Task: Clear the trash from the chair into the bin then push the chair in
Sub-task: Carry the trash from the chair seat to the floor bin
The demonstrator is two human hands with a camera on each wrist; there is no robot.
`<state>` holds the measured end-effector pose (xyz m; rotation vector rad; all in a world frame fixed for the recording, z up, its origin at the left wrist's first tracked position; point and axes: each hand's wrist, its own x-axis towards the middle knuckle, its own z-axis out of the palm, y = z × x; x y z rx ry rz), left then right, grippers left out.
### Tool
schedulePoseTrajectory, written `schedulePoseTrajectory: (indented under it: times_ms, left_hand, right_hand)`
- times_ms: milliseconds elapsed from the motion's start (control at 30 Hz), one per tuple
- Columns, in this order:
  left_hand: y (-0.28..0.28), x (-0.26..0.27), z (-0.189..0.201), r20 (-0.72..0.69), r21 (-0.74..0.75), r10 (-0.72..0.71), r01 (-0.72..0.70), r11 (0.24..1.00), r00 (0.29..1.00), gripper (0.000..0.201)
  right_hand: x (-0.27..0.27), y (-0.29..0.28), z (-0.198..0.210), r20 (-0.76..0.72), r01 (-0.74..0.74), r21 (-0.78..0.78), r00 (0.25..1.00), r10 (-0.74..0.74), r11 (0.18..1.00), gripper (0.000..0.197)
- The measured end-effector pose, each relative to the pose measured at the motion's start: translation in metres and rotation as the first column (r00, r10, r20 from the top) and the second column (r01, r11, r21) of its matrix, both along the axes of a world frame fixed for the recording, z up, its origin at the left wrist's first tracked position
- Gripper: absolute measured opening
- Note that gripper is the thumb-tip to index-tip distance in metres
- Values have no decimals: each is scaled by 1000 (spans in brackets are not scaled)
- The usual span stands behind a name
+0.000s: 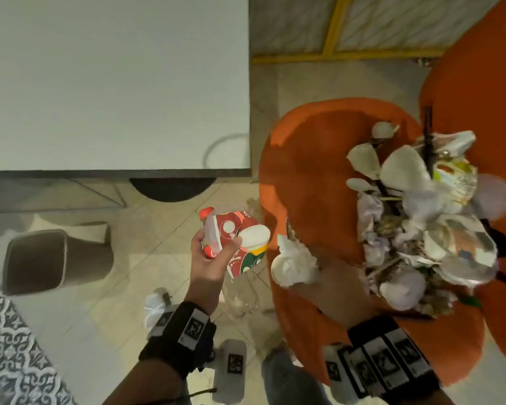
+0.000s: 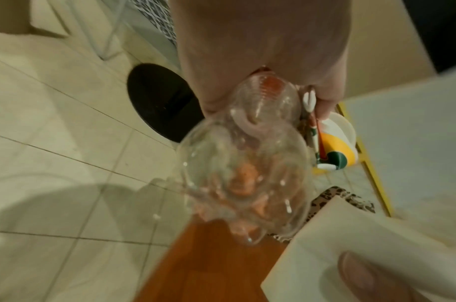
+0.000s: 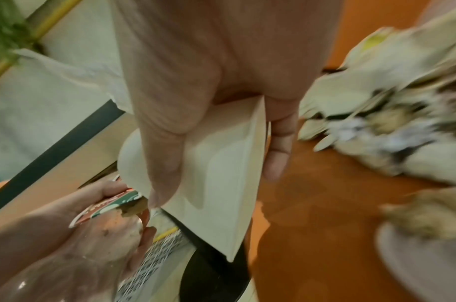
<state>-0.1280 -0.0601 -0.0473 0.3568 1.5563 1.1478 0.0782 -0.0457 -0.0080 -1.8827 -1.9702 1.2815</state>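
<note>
Clear plastic bottle [image 2: 245,173] and crushed red cup [image 1: 240,244] are clamped in the left hand [image 1: 208,258] beside the orange chair [image 1: 310,171]; a folded white paper plate [image 3: 216,169] is pinched by the right hand [image 3: 221,81]. Much trash [image 1: 421,229] remains heaped on the seat; the bin [image 1: 56,258] lies well left, so overloaded grips risk drops.

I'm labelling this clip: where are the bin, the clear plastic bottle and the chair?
bin [image 1: 35,260]: head view, its dark inside.
clear plastic bottle [image 2: 245,179]: left wrist view, its see-through body.
chair [image 1: 313,176]: head view, bare orange seat.
</note>
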Motion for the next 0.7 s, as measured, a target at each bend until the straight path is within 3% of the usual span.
schedulePoseTrajectory:
  times_ms: [167, 300, 467, 567, 700]
  left_hand:
    - [-48, -132, -16, -27, -65, 280, -281, 957, 960, 67]
    - [-83, -275, -35, -100, -135, 443, -453, 881, 891, 67]
    - [-112, -441, -64, -241, -109, 507, -542, 833, 827, 55]
    - [-117, -516, -94, -314, -159, 494, -558, 815, 811, 63]
    - [-122, -590, -155, -345, -345, 391, -503, 792, 853, 83]
  right_hand:
    - [-146, 12, -29, -24, -238, -143, 971, 237, 961, 65]
    - [-296, 14, -64, -61, -360, -177, 933, 355, 916, 66]
    - [-483, 14, -106, -86, -410, -266, 911, 403, 872, 64]
    - [-576, 14, -131, -115, -421, -287, 907, 405, 861, 59]
    - [-672, 13, -177, -96, -474, -317, 878, 469, 822, 56]
